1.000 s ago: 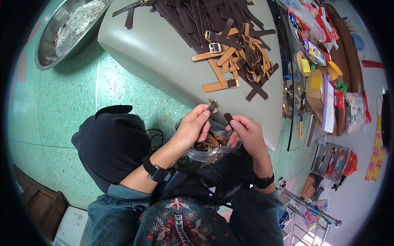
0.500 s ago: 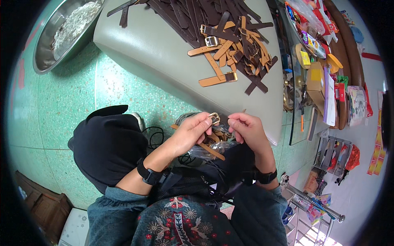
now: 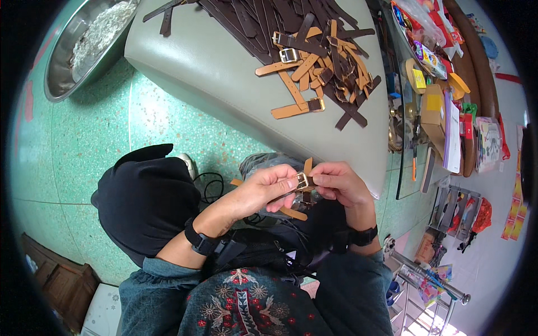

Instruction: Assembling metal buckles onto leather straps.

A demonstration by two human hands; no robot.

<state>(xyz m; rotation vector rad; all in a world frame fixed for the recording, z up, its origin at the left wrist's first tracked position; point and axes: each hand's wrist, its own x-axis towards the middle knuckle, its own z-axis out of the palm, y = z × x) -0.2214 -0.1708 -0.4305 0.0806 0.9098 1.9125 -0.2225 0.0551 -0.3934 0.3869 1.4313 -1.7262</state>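
While pinching a brown leather strap (image 3: pixel 312 181) and square gold buckle (image 3: pixel 302 180) in both hands (image 3: pixel 273 183), seemingly not finishing yet, leaving long dark straps (image 3: pixel 245 21) piled.

Buckle strap (image 3: pixel 303 180) partly hidden by left hand (image 3: pixel 270 186) and right hand (image 3: pixel 340 182); dark strap pile (image 3: pixel 244 19), metal basin (image 3: pixel 63 61) cut off by top edge

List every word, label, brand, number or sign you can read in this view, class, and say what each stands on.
No text is clear enough to quote.
Purple-and-white packet: printing too small to read.
Cardboard box with a yellow patch: any print too blurred.
Red-and-yellow wall strip: any print too blurred.
Held gold-coloured buckle and dark brown strap: no lettering visible.
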